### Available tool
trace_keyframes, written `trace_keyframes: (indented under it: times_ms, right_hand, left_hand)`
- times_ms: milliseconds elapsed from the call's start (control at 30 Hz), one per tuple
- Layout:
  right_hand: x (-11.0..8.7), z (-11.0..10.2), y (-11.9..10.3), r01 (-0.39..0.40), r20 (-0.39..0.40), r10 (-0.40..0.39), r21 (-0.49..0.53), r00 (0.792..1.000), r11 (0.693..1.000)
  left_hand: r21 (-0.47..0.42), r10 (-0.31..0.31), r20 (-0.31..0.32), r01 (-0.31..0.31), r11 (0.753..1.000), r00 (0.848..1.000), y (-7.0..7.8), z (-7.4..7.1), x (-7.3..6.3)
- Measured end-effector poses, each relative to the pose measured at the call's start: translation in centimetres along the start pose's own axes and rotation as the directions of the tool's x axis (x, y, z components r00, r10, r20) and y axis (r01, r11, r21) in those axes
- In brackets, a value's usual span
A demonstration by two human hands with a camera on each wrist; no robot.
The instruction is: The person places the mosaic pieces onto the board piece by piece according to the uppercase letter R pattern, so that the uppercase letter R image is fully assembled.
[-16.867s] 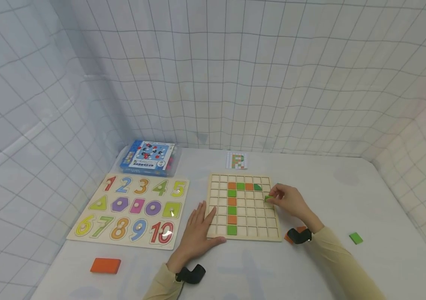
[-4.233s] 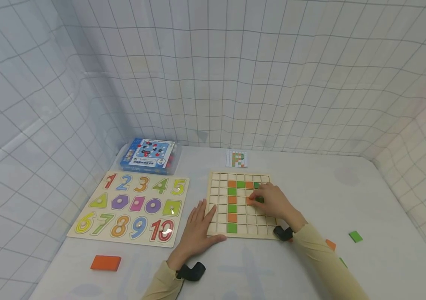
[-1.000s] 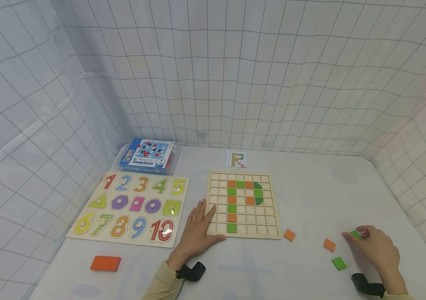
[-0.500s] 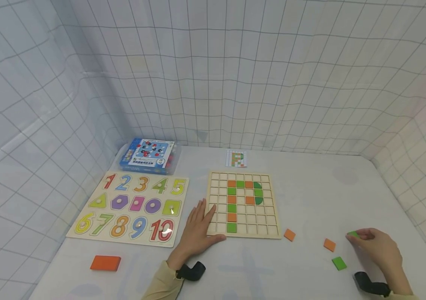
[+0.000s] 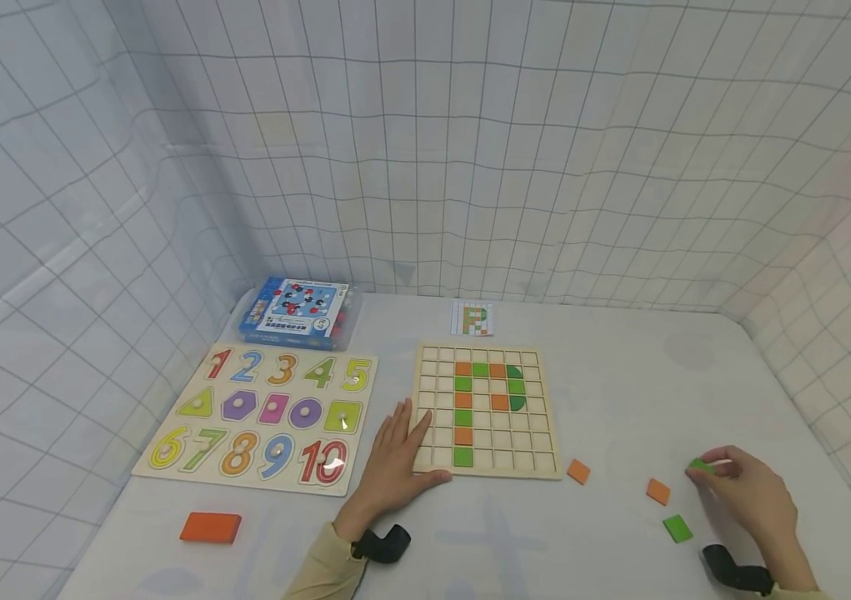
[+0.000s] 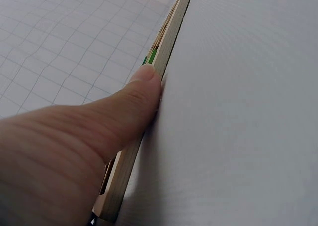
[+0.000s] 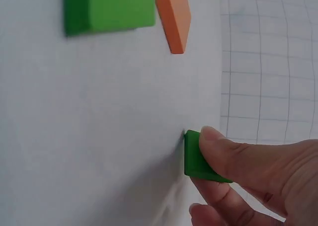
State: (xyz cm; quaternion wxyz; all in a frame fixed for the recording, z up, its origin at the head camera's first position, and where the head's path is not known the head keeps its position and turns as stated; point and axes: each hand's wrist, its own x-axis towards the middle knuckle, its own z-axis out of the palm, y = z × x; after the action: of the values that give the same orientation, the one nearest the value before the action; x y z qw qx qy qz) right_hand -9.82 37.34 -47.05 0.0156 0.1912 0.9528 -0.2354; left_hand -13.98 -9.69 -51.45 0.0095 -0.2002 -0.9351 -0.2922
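My right hand pinches a green square tile between thumb and fingers at the table's right side. Its shadow falls on the white cloth in the right wrist view. My left hand lies with straight fingers along the lower-left corner of the wooden grid board, its thumb against the front edge. On the board, orange and green square tiles form a column and a top row. Two dark green rounded tiles, a green square and an orange square fill its right part.
Loose on the cloth lie two orange tiles and a green tile. Behind the board is a small pattern card. To the left are a number puzzle, a blue box and an orange block.
The right part of the board has gained a green square, an orange square and a rounded tile. My right hand has moved right, off the board, and pinched a loose green tile. Left hand unmoved.
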Motion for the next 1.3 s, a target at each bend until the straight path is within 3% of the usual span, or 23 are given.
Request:
trace_keyframes:
  times_ms: [133,267,433,600,900,1133,1300]
  right_hand:
    - [-0.1,0.0,-1.0,0.117,-0.029,-0.117,0.010,0.993,0.993]
    - [0.0,0.2,-3.4,0.241,-0.078,-0.238,0.040,0.968,0.970]
    - [0.8,1.2,-7.6,0.383,-0.151,-0.372,0.049,0.916,0.923]
    - [2.0,2.5,-11.8,0.489,-0.154,-0.476,0.061,0.866,0.870]
    - [3.3,5.7,-18.2,0.601,-0.096,-0.594,0.101,0.799,0.793]
    - [3.7,7.9,-20.9,0.699,-0.017,-0.708,0.179,0.706,0.693]
    - [4.1,9.5,-22.1,0.701,0.041,-0.723,0.212,0.689,0.681]
  left_hand:
    - [-0.003,0.005,-0.004,-0.005,1.000,1.000,0.2,-0.2,0.0]
    - [-0.007,0.008,-0.007,-0.008,1.000,1.000,0.3,-0.3,-0.1]
    - [-0.001,0.013,-0.008,-0.013,1.000,1.000,0.3,-0.2,-0.1]
    - [0.004,0.023,-0.010,-0.023,1.000,1.000,0.1,-0.1,-0.1]
    - [0.010,0.033,-0.020,-0.032,0.999,0.999,-0.1,0.0,-0.1]
    - [0.008,0.035,-0.019,-0.035,0.999,0.999,0.0,-0.1,-0.1]
    - [0.009,0.033,-0.019,-0.032,0.999,0.999,0.0,-0.1,-0.1]
